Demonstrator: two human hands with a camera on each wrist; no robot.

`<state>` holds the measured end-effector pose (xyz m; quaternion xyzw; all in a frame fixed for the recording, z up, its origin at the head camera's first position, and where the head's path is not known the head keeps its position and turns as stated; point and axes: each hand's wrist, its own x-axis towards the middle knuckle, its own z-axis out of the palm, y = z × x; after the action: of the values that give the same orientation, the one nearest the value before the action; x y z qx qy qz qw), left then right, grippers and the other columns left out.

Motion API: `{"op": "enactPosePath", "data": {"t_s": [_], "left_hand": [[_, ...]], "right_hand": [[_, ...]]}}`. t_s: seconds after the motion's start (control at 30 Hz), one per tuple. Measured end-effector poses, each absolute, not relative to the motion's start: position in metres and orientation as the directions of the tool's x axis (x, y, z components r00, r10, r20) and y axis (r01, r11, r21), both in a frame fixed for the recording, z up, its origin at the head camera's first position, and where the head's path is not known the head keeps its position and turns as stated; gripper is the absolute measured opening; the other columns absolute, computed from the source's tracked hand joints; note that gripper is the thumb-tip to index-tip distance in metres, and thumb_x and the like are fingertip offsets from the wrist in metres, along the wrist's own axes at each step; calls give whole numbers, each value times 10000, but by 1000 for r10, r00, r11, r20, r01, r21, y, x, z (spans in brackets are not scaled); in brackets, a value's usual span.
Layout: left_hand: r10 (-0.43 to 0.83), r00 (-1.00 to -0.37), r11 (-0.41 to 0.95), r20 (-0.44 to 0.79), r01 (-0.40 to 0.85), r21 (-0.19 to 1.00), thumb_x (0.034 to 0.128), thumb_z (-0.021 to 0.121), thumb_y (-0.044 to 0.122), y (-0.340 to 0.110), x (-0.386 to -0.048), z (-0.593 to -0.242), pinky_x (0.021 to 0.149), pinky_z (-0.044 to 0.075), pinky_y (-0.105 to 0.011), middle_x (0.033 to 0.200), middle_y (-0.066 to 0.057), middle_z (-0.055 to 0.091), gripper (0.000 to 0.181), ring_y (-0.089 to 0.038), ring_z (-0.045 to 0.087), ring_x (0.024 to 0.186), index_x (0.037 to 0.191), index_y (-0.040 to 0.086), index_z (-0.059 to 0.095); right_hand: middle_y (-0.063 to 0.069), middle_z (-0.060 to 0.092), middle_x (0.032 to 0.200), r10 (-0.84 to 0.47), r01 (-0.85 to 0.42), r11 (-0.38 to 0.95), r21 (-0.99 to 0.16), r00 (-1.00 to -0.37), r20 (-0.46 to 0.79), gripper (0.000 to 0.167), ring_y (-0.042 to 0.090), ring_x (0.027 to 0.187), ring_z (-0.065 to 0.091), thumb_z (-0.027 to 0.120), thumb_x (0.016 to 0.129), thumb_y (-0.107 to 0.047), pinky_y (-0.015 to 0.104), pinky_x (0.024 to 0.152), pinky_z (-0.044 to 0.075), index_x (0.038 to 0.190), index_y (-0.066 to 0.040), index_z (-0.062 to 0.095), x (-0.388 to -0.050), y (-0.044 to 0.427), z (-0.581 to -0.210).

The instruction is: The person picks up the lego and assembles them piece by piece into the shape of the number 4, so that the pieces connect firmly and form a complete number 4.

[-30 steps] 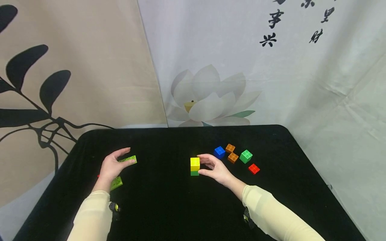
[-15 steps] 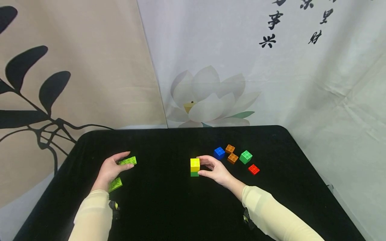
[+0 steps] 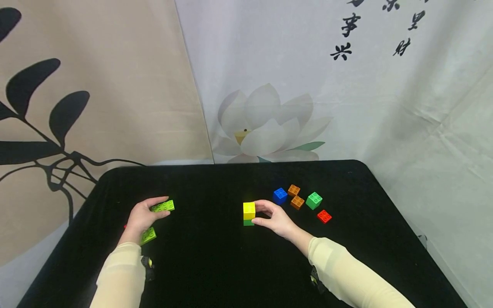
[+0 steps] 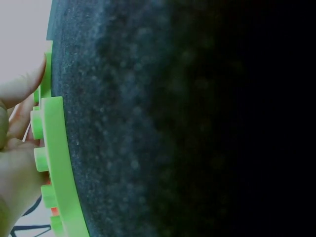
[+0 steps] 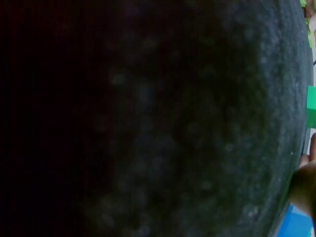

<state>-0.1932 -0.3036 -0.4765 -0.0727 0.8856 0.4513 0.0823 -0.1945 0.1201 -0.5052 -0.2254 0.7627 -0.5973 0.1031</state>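
Observation:
In the head view, my left hand (image 3: pixel 140 218) pinches a lime-green building brick (image 3: pixel 163 206) lying on the left side of the black table, thumb in front and fingers behind. A second lime-green brick (image 3: pixel 148 235) lies under that wrist, partly covered; it looms large in the left wrist view as the brick (image 4: pixel 61 163). My right hand (image 3: pixel 278 219) holds the right edge of a small stack near the middle: a yellow brick (image 3: pixel 249 210) on top of a green brick (image 3: pixel 248 222). The right wrist view catches only that green brick (image 5: pixel 311 107) and some fingers at its edge.
Right of the stack lie a blue brick (image 3: pixel 280 195), two orange bricks (image 3: pixel 294 190), a green brick (image 3: pixel 313 200) and a red brick (image 3: pixel 324 216). A sliver of red (image 3: pixel 125 226) peeks out beside my left wrist. A printed curtain (image 3: pixel 269 64) hangs behind the black table (image 3: pixel 215 265).
My left fingers have lowered and closed in on the far lime-green brick. The right thumb has shifted slightly left onto the stack, which has not moved.

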Motion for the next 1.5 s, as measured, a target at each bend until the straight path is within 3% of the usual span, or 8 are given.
{"op": "enactPosePath", "data": {"t_s": [0.57, 1.03, 1.5], "left_hand": [[-53, -983, 593, -177, -173, 786, 940, 697, 229, -300, -192, -476, 1024, 283, -700, 1439, -233, 465, 422, -474, 350, 1327, 1327, 80, 622], [-35, -988, 617, -149, -138, 775, 934, 694, 246, -303, -188, -475, 997, 320, -686, 1386, -228, 515, 413, -464, 401, 1288, 1301, 68, 633], [-3, -999, 654, -43, -34, 756, 931, 709, 246, -302, -189, -472, 975, 352, -667, 1332, -216, 565, 395, -442, 453, 1243, 1273, 56, 653]], "right_hand": [[96, 650, 1226, -442, -187, 219, -958, -894, 73, 393, 246, 1148, 590, 712, 918, -112, 475, 1088, 390, 1281, -35, 584, -191, 121, -504], [111, 656, 1207, -446, -202, 224, -953, -891, 84, 386, 256, 1127, 597, 713, 919, -106, 480, 1070, 409, 1274, -17, 590, -191, 118, -504], [109, 664, 1210, -441, -218, 244, -945, -893, 92, 390, 246, 1120, 606, 719, 918, -121, 476, 1070, 412, 1275, -26, 592, -195, 118, -507]]}}
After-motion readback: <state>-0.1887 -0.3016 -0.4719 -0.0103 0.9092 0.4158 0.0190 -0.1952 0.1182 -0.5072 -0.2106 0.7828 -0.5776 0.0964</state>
